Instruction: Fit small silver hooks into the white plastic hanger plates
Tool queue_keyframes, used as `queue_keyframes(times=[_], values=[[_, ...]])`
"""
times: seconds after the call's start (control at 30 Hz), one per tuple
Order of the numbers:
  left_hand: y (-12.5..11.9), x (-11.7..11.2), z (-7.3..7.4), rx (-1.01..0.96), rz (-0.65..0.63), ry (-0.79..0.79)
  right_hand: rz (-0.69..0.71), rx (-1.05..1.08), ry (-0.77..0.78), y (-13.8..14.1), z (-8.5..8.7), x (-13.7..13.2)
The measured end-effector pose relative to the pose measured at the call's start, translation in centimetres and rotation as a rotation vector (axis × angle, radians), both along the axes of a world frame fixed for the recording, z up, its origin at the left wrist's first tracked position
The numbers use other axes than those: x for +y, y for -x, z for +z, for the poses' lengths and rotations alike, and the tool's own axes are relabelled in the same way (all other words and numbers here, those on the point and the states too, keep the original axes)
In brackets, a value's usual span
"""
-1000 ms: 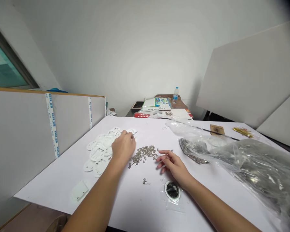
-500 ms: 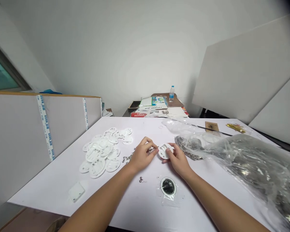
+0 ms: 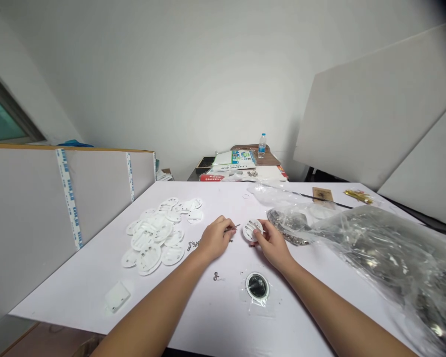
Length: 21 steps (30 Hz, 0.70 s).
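My right hand [image 3: 273,242] is closed on a round white plastic disc [image 3: 251,230] with slots in its face, the thumb on its near side. Just left of it, my left hand [image 3: 216,237] pinches a thin dark pointed tool [image 3: 232,228], whose exact kind I cannot make out. The tool's tip is apart from the disc. Small metal clips [image 3: 193,245] lie in a loose heap beside my left hand, partly hidden by it. Nearer to me are a few more metal pieces [image 3: 216,276] and a round black-faced part with a white rim [image 3: 257,286] on clear film.
A pile of white discs [image 3: 152,233] covers the table's left part, with a white square box [image 3: 117,296] nearer me. Large clear plastic bags [image 3: 371,248] of metal parts fill the right. A water bottle [image 3: 262,146] stands behind; a low partition [image 3: 96,193] borders the left.
My left hand has drawn slightly left and down, away from the disc, with the tool still pinched. The disc has turned a little in my right hand.
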<state>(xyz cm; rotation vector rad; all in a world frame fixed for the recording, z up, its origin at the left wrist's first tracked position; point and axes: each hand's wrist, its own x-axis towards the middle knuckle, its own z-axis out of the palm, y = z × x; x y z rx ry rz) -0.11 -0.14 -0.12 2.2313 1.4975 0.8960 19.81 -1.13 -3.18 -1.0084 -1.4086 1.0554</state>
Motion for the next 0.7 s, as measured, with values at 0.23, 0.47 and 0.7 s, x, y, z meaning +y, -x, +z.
queue_keyframes(times=[0.23, 0.47, 0.7], values=[[-0.3, -0.1, -0.1, -0.313, -0.087, 0.113, 0.085, 0.075, 0.006, 0.2, -0.1, -0.5], [-0.4, 0.0, -0.6, -0.438, -0.078, 0.194, 0.032, 0.093, 0.010, 0.1, -0.7, -0.2], [-0.5, 0.0, -0.4, -0.487, -0.046, 0.209, -0.054, -0.055, -0.015, -0.2, 0.3, -0.5]])
